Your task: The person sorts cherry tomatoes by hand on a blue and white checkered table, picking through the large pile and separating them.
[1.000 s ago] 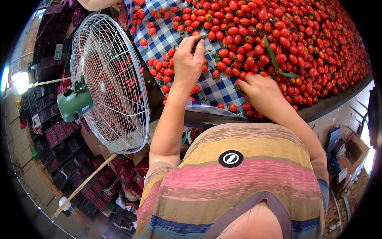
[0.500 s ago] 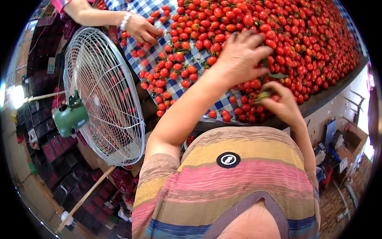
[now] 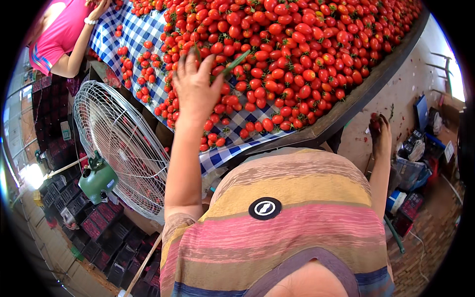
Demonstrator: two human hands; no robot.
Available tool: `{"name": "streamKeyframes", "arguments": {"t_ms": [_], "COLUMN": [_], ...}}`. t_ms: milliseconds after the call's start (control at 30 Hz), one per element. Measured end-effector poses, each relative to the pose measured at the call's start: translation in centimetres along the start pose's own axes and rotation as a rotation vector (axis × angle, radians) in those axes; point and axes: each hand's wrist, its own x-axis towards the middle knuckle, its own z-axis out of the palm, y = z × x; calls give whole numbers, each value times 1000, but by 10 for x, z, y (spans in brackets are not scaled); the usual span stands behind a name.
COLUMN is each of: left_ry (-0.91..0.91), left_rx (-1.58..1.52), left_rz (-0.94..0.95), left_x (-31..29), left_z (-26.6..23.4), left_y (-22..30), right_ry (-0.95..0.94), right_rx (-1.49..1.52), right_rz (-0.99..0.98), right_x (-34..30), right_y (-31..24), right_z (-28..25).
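Observation:
My left hand [image 3: 194, 94] lies palm down on the near left part of a large heap of small red tomatoes [image 3: 297, 54], its fingers spread. Beside its thumb, a long green leaf [image 3: 233, 64] rests on the tomatoes; the hand does not grip it. Beyond the table's right edge, my right hand [image 3: 381, 138] is held out over the floor, its fingers in shadow and bent together. Something small, dark and reddish shows at the fingertips, too dim to name. A small green sprig [image 3: 392, 111] appears just right of that hand.
A blue-and-white checked cloth [image 3: 217, 157] covers the table, bounded by a dark raised edge [image 3: 341, 111]. A large caged fan [image 3: 121, 153] stands close on the left. Another person in pink [image 3: 67, 34] works at the far left. Stacked dark crates [image 3: 106, 232] and floor clutter [image 3: 413, 168] lie around.
My right hand has left the near edge of the heap and swung right, past the table's edge. My left hand stays on the tomatoes while the view has shifted. The other person's hand has drawn back.

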Motion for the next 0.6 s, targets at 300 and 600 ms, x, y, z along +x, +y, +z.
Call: {"name": "streamKeyframes", "arguments": {"t_ms": [300, 600], "left_ry": [-106, -333], "left_rx": [-555, -333], "left_rz": [700, 249], "left_x": [-7, -90], "left_z": [27, -12], "left_y": [161, 21], "right_ry": [239, -656], "right_rx": [-592, -788], "right_rz": [-979, -1257], "right_x": [-4, -73], "right_y": [-86, -122], "right_z": [73, 238]}}
